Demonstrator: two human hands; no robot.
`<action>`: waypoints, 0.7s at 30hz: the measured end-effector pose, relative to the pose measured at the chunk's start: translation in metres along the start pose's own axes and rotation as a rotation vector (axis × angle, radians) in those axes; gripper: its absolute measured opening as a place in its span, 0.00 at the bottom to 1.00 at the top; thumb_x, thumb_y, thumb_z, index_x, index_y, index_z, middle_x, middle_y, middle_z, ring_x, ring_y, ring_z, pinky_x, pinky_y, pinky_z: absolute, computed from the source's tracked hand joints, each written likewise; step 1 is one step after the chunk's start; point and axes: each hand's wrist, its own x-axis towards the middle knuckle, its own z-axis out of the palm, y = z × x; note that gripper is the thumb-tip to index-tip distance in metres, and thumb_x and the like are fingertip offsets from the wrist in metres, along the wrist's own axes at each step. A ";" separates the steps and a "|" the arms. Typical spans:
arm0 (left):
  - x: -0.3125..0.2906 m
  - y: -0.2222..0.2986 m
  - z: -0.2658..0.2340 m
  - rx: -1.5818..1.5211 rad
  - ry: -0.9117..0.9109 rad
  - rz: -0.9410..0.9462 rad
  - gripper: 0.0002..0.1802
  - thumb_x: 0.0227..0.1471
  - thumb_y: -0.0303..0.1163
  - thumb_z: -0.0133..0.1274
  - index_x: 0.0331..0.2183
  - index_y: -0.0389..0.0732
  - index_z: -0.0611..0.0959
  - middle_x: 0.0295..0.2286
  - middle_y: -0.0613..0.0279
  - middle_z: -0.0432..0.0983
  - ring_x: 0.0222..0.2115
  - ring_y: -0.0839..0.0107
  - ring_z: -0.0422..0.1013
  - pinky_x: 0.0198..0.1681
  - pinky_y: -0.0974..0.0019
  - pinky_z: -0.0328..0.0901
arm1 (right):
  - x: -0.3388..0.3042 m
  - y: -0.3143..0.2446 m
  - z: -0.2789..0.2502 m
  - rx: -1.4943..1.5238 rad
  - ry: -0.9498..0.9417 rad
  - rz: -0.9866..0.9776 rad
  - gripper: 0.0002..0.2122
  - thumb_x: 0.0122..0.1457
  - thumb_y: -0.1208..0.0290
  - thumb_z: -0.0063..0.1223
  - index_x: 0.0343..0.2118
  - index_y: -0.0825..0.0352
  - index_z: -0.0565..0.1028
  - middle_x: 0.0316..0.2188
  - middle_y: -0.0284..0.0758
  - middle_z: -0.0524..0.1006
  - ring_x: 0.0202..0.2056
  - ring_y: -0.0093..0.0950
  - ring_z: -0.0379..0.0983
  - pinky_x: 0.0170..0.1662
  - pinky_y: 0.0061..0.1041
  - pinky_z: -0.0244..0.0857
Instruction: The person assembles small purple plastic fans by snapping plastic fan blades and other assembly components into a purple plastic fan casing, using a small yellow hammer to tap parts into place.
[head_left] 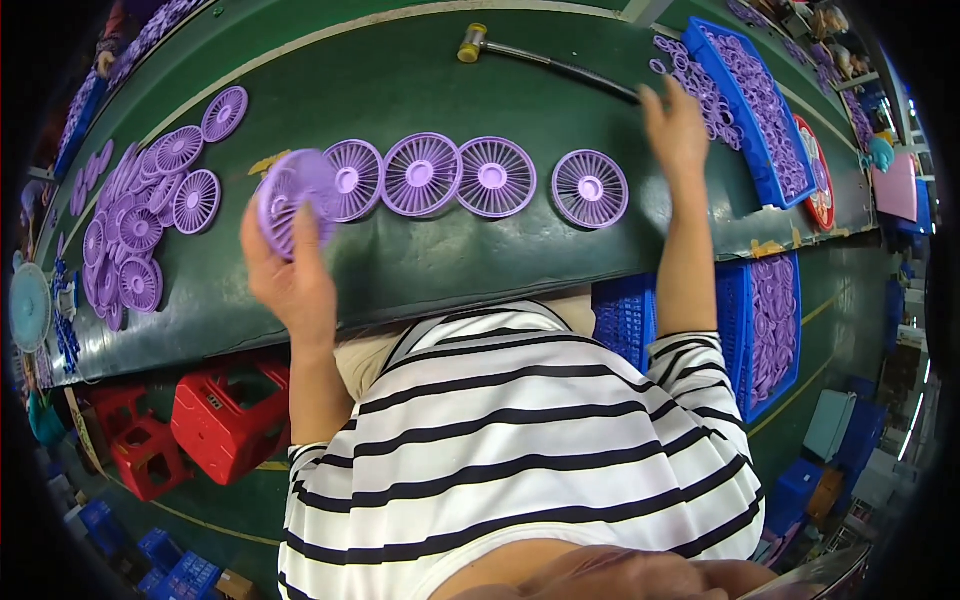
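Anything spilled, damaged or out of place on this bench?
Small purple rings lie loose on the green bench beside the blue tray holding more, so they look spilled, though perhaps set out deliberately. Ragged tape at the bench's front edge looks worn.

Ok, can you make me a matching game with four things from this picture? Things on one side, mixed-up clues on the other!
Things:
1. Hammer
2. Stools
3. Long tray
4. Left hand

Clues:
A. red, at the lower left
B. holding a purple wheel
C. yellow-headed, lying above the row of wheels
D. blue, filled with small purple rings

Pairs: 1-C, 2-A, 3-D, 4-B
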 end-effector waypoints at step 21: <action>0.101 -0.067 -0.117 1.413 0.296 -0.441 0.42 0.49 0.65 0.42 0.49 0.36 0.66 0.38 0.40 0.75 0.40 0.45 0.72 0.42 0.45 0.63 | 0.011 0.091 0.030 0.034 0.051 -0.028 0.15 0.60 0.58 0.46 0.28 0.67 0.73 0.23 0.48 0.75 0.27 0.49 0.72 0.30 0.43 0.64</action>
